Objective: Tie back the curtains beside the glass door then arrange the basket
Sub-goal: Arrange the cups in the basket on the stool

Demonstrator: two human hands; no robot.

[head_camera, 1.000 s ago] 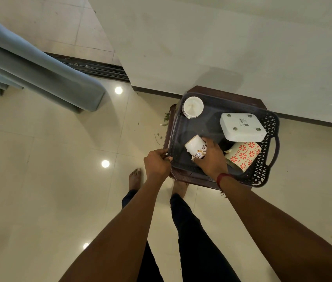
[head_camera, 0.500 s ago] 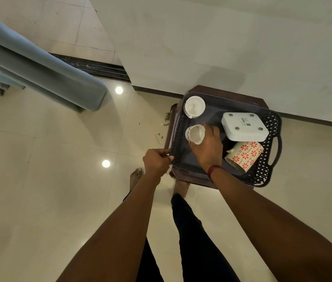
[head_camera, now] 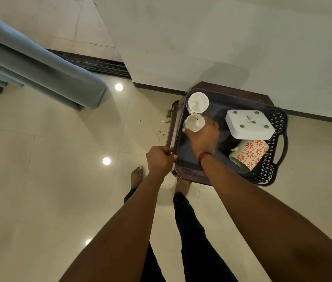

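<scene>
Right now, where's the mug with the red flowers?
In the head view, the red-flowered mug lies on its side in the basket, at its right near corner, just below the white box and right of the right hand.

Brown stool stood on the tiled floor and carried the dark basket — the left hand gripped its rim; leaf scraps lay on the floor just beyond that grip.
</scene>
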